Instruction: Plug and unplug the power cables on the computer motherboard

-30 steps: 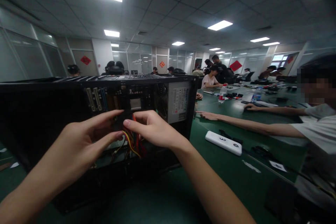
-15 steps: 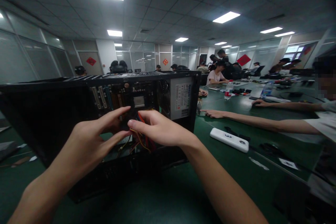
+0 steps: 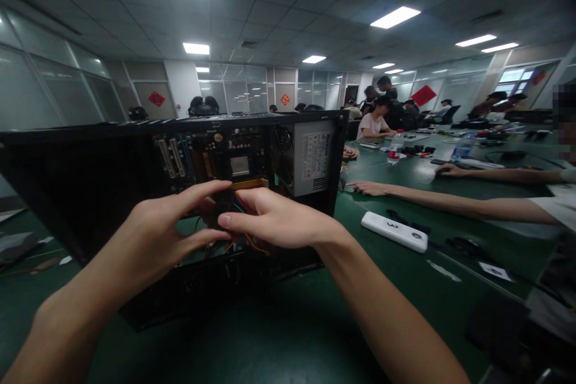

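Your right hand (image 3: 274, 219) has its fingers closed round coloured wires (image 3: 257, 246) at the open side of the computer case (image 3: 252, 120), which stands on the green tabletop (image 3: 279, 336). Your left hand (image 3: 164, 225) is just beside, thumb and forefinger apart; whether it grips anything, you cannot tell.

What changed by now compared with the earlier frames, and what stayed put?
The view has shifted, sliding the case right in the picture. The left hand has moved closer to the right hand, both farther below the silver square. The wires, plainer earlier, are now mostly behind the right hand. No grasp visibly taken or released. The white pack stays on the table.
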{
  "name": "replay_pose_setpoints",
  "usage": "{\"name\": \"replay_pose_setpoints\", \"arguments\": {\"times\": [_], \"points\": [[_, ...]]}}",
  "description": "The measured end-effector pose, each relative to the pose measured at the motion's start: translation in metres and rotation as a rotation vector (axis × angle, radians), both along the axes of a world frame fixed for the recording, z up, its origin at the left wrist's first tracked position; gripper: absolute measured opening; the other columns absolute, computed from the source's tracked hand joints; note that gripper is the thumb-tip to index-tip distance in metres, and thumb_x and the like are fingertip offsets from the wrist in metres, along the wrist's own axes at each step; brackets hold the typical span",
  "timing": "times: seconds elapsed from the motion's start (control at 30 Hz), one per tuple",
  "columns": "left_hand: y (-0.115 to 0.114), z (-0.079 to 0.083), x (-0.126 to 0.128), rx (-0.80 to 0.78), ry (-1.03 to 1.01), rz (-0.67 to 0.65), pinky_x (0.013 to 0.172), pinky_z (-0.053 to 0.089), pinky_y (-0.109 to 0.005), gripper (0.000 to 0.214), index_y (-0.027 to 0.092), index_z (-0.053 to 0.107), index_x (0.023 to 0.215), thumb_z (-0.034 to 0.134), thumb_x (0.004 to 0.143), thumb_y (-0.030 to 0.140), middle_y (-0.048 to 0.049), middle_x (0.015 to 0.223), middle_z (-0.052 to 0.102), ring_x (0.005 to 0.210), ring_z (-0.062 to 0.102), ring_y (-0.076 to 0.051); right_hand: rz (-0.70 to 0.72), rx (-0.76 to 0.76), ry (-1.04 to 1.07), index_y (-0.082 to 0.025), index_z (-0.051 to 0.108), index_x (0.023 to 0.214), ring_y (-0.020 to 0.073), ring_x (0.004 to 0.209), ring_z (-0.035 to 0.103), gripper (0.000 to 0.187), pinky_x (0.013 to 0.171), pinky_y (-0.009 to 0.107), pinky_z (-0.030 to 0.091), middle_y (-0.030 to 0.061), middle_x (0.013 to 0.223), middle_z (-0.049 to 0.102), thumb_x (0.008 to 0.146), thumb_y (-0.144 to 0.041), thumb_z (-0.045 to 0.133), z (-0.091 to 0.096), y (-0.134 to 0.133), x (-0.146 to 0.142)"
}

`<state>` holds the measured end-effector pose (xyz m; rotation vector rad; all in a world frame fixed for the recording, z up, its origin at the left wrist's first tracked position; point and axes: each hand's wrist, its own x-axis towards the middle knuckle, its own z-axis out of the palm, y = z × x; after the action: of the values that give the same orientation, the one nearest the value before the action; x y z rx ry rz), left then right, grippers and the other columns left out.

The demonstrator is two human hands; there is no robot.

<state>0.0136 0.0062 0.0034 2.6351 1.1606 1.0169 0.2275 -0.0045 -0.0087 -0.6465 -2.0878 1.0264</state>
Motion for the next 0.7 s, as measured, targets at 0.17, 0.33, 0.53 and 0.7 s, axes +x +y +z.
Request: {"name": "replay_pose_setpoints", "arguments": {"times": [0.17,0.33,0.53,0.7], "points": [[0.002,0.001,-0.004,0.075,0.110,-0.105,0.080,0.060,-0.033,0.066,0.028,0.059,0.131,0.067,0.075,0.063,-0.0043,0.111,0.074,0.094,0.072,-0.027,0.030,-0.088,-0.025,-0.014,0.055,0.097,0.0091,0.067,0.052,0.029,0.057,0.019,0.043,-0.0021,0.078,0.054,0.093,-0.043,0.057,0.000,-0.005,-0.001],[0.002,-0.001,-0.004,0.170,0.140,-0.166,0.082,0.060,-0.033,0.061,0.028,0.058,0.130,0.066,0.079,0.061,-0.0045,0.116,0.072,0.099,0.071,-0.027,0.043,-0.114,-0.045,-0.014,0.055,0.094,0.0096,0.066,0.053,0.033,0.057,0.020,0.044,-0.0020,0.076,0.055,0.096,-0.047,0.052,-0.001,-0.005,0.000],[0.003,-0.006,0.000,0.243,0.191,-0.172,0.093,0.057,-0.043,0.065,0.022,0.056,0.132,0.061,0.082,0.063,-0.0112,0.120,0.070,0.103,0.070,-0.029,-0.005,-0.016,-0.113,-0.013,0.062,0.093,0.0133,0.081,0.054,0.042,0.071,0.023,0.045,0.0009,0.084,0.061,0.097,-0.052,0.047,0.001,0.004,0.014],[0.005,-0.007,0.001,0.250,0.199,-0.171,0.091,0.058,-0.042,0.065,0.023,0.058,0.131,0.060,0.082,0.065,-0.0109,0.118,0.071,0.101,0.070,-0.029,0.041,-0.075,-0.121,-0.012,0.062,0.099,0.0128,0.079,0.054,0.038,0.071,0.023,0.045,0.0010,0.088,0.061,0.093,-0.049,0.055,0.000,0.008,0.018]]}}
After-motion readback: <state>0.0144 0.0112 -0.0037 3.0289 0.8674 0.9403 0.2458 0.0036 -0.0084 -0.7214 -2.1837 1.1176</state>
